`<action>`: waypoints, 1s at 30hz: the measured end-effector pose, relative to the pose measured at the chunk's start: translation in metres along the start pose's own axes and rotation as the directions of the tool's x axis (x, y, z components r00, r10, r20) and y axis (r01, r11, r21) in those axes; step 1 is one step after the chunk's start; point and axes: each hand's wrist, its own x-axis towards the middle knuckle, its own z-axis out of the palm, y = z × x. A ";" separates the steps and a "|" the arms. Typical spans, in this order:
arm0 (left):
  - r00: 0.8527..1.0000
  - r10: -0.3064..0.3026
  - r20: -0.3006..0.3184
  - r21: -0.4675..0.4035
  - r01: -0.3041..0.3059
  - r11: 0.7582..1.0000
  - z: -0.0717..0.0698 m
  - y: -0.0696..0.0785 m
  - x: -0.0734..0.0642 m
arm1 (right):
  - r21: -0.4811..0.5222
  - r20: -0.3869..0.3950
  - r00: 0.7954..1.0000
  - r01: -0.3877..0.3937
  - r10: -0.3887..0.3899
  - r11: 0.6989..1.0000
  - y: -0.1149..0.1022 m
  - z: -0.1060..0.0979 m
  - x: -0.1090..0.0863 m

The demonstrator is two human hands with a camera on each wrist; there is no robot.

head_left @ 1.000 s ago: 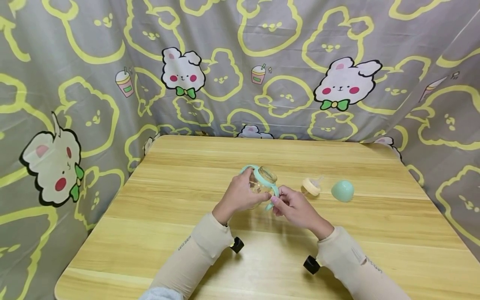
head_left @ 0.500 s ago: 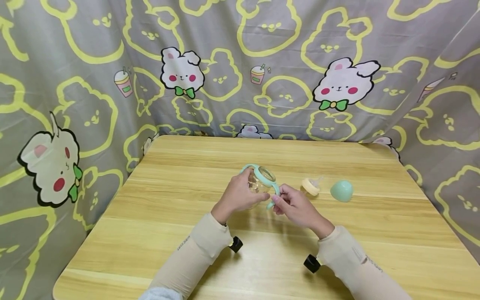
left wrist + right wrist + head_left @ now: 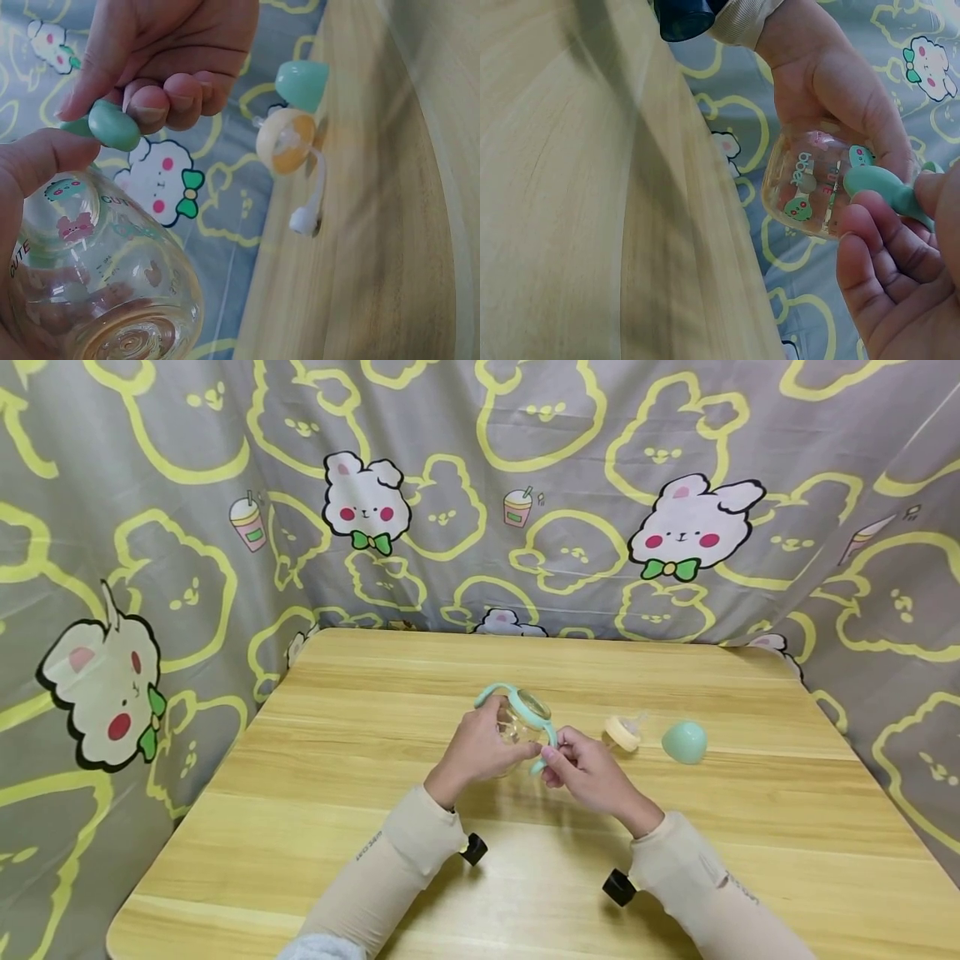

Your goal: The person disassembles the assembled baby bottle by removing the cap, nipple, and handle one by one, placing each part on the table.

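My left hand (image 3: 480,743) grips the clear, amber-tinted body of a baby bottle (image 3: 142,262), printed with small cartoon faces. The bottle is held tilted above the table, with its open mouth up. Around its top lies a mint-green two-handled ring (image 3: 530,713). Thumb and fingers of my right hand (image 3: 596,774) pinch one handle (image 3: 877,182) of that ring. In the left wrist view, the left thumb tip lies close against the same handle. My left fingers are largely hidden behind the bottle in the head view.
Right of the hands, a nipple with a pale yellow collar (image 3: 622,733) lies on the wooden table (image 3: 540,893). A weighted straw (image 3: 321,184) hangs from it. Beside it stands a mint-green domed cap (image 3: 684,742). A patterned curtain (image 3: 450,585) encloses the table's back and sides.
The handle ring has shifted up along the bottle's neck toward the mouth, and its far handle has risen. Both hands keep their hold almost in place. Nipple and cap have not moved.
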 end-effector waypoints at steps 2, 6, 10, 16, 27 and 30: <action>1.000 -0.004 -0.004 0.003 0.004 1.000 0.000 0.000 0.000 | -0.005 0.000 1.000 -0.002 0.002 1.000 0.000 0.000 0.000; 1.000 -0.011 -0.007 0.015 0.011 1.000 -0.001 0.000 0.000 | -0.002 0.004 1.000 -0.011 0.011 1.000 0.000 -0.001 0.001; 1.000 -0.017 -0.004 0.019 0.017 1.000 -0.001 0.001 0.000 | 0.011 -0.001 1.000 -0.018 0.018 1.000 -0.001 0.000 0.001; 1.000 -0.027 -0.016 0.038 0.027 0.999 -0.001 0.002 -0.001 | 0.008 -0.014 1.000 -0.026 0.026 1.000 0.000 0.000 0.000; 0.999 -0.052 0.004 0.034 0.051 0.998 0.001 0.003 0.000 | -0.014 -0.019 0.999 -0.032 0.032 0.999 0.001 -0.003 -0.001; 0.998 -0.055 0.029 0.019 0.055 0.998 -0.001 0.003 0.000 | -0.031 -0.007 1.000 -0.024 0.024 0.999 0.001 -0.004 0.000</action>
